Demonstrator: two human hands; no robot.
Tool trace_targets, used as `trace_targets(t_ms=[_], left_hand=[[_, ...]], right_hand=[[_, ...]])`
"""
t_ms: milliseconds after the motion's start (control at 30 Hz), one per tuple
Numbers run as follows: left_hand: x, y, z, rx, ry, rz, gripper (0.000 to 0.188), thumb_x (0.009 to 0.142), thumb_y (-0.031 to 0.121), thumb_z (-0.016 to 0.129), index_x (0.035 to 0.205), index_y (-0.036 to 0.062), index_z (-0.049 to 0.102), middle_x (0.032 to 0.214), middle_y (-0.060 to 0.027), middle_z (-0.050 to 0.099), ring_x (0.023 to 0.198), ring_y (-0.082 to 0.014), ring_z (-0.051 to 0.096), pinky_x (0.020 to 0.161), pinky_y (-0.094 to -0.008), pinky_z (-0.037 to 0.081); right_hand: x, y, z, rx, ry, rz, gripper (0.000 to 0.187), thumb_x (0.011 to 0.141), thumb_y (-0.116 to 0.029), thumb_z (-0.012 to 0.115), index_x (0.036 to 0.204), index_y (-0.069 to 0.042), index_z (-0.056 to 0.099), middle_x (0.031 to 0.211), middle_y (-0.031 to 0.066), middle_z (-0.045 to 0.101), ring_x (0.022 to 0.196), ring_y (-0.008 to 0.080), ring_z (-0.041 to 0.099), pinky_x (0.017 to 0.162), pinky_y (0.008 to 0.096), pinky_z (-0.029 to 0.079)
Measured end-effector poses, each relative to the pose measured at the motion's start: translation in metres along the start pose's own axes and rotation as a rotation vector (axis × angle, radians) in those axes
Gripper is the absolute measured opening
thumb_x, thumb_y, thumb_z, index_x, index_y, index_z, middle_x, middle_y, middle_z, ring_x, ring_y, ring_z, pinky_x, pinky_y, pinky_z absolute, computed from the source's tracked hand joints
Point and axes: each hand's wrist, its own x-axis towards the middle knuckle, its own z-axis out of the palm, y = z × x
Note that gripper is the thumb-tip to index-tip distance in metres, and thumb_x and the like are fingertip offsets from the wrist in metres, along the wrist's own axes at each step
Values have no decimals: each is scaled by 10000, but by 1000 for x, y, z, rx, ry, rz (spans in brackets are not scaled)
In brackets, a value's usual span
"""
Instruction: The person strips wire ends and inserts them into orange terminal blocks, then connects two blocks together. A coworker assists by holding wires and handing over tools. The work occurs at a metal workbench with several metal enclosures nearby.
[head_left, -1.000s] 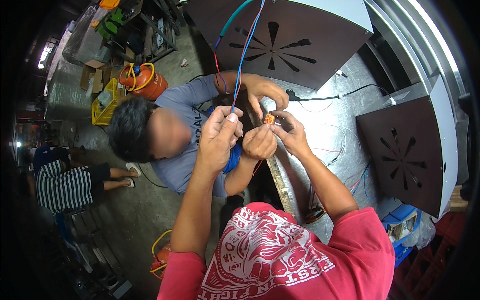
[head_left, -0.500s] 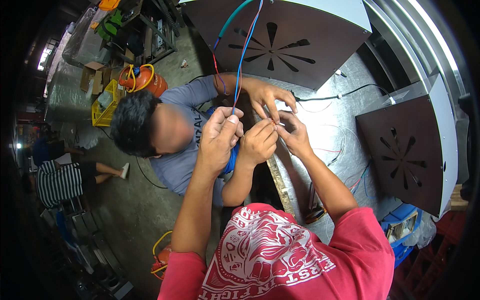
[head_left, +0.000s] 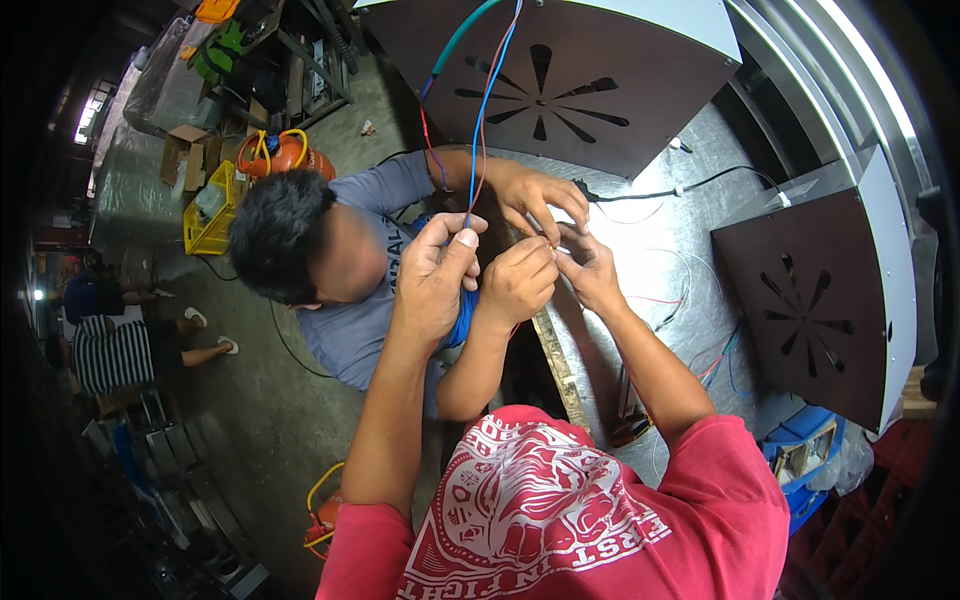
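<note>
- Head view: my left hand (head_left: 438,265) is closing thumb and fingertips around a blue wire (head_left: 488,95) and a reddish-brown wire (head_left: 483,135), which are running down from the top edge.
- Both wires are hanging in the air in front of the co-worker's chest, left of the table (head_left: 720,150).
- Beside them, a green sleeve (head_left: 460,42) is curving down, and a thin red wire (head_left: 427,132) is dangling from its end.
- My right hand (head_left: 588,268) is bending its fingers inward, near the table's edge; I cannot tell whether they are gripping the small piece there, as fingers are hiding most of it.
- The co-worker's lower hand (head_left: 520,282) is pinching at that same spot, its fingertips meeting mine, while the upper hand (head_left: 540,197) is arching over from above.
- On the table, a black cable (head_left: 640,196) is lying beyond my right hand, and two dark panels, the far one (head_left: 600,125) and the right one (head_left: 775,260), are showing petal-shaped cutouts.
</note>
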Motion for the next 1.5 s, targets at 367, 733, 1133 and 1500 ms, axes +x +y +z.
trace_targets(t_ms=[367,733,1133,1500], left_hand=[[2,-1,0,69,-5,39,267,1024,219,653,1186,9,682,861,27,623,759,-41,570,669,-203,481],[2,0,1,77,-11,31,280,1010,224,679,1192,12,694,880,27,639,786,-48,586,687,-205,485],[2,0,2,85,-18,16,294,1010,242,680,1200,18,693,890,29,637,790,-50,588,693,-209,488],[3,0,1,39,-45,48,299,1010,228,682,1186,-15,679,915,4,661,805,-51,593,722,-210,492]], right_hand=[[1,-3,-4,-60,4,22,373,975,-98,702,1294,80,626,1223,107,670,1075,139,625,936,290,522],[1,-5,-5,-97,15,47,384,974,-105,704,1299,82,619,1241,123,666,1111,162,621,978,308,501],[4,-1,-6,-157,49,-101,373,960,-91,705,1289,59,613,1208,117,682,1069,152,634,957,304,508],[15,2,-10,-18,57,-31,382,963,-55,693,1324,38,607,1208,115,681,1072,193,685,945,323,551]])
